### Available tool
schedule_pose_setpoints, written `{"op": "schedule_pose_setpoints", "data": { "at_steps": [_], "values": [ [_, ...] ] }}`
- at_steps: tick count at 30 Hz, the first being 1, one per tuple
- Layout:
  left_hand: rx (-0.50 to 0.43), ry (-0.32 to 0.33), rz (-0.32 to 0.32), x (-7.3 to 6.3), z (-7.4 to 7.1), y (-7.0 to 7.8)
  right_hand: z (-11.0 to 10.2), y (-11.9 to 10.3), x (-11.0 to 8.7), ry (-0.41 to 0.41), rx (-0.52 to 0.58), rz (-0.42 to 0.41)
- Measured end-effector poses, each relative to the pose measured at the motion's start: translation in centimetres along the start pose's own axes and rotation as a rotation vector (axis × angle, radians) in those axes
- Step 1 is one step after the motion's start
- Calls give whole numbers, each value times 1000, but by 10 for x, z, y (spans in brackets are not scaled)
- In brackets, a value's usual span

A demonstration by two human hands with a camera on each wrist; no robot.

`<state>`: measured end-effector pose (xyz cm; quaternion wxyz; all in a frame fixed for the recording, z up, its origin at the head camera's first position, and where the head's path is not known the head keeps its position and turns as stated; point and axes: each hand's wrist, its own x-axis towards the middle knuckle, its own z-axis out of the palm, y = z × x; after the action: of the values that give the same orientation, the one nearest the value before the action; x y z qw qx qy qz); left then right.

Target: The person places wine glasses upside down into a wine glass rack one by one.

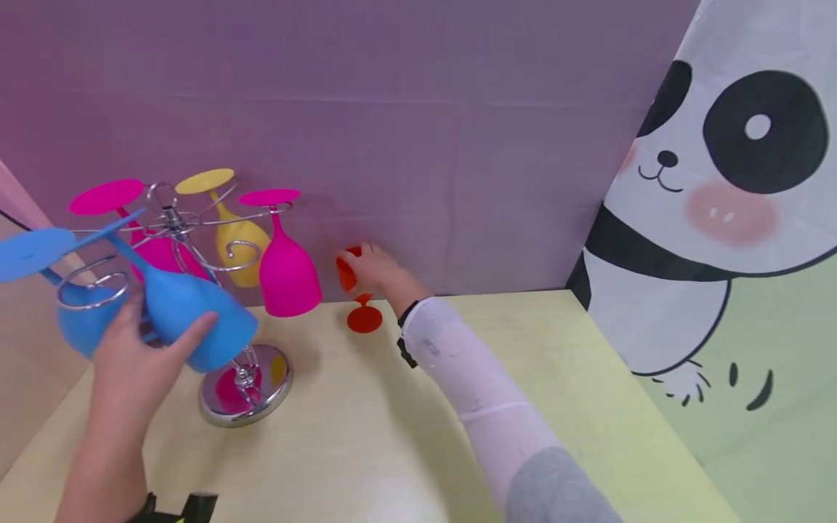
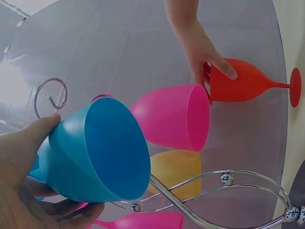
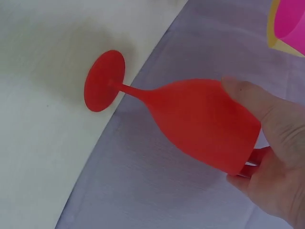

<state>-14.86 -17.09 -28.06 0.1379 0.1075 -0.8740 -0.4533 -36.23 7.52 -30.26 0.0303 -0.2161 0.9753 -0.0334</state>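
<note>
My left hand (image 1: 131, 356) grips the bowl of a blue wine glass (image 1: 203, 312), thumb on one side and fingers on the other. That glass hangs tilted beside the chrome rack (image 1: 212, 410), its mouth down and its stem close to the rack's wire top. On the right, my right hand (image 1: 379, 272) holds a red wine glass (image 3: 195, 119) from above by the rim end of its bowl. The red glass is upright, its foot (image 3: 105, 81) low over the table near the back edge.
Upside down on the rack hang a pink glass (image 1: 290, 280), a yellow glass (image 1: 242, 236), a second pink glass (image 1: 107, 196) and another blue glass (image 1: 85, 312). A grey-purple cloth (image 1: 458, 145) rises behind the table (image 1: 366, 450). A panda print (image 1: 765, 138) covers the right side.
</note>
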Motion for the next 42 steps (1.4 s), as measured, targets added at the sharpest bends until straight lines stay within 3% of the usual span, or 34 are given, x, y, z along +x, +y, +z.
{"op": "schedule_pose_setpoints", "data": {
  "at_steps": [4,10,21,27,42],
  "values": [
    [3,-3,-24,-2,1,-2,-4,0,1,1,-73,-1],
    [-99,33,-99,-6,2,-6,-9,-3,3,23,-113,-33],
    [-218,146,-260,-15,9,-13,-4,-11,-1,32,-78,-20],
    [-203,179,-214,-18,12,-15,-7,-10,0,51,-93,-12],
    [-35,218,-22,-33,19,-21,-8,-9,2,59,-107,-19]
  ]
}}
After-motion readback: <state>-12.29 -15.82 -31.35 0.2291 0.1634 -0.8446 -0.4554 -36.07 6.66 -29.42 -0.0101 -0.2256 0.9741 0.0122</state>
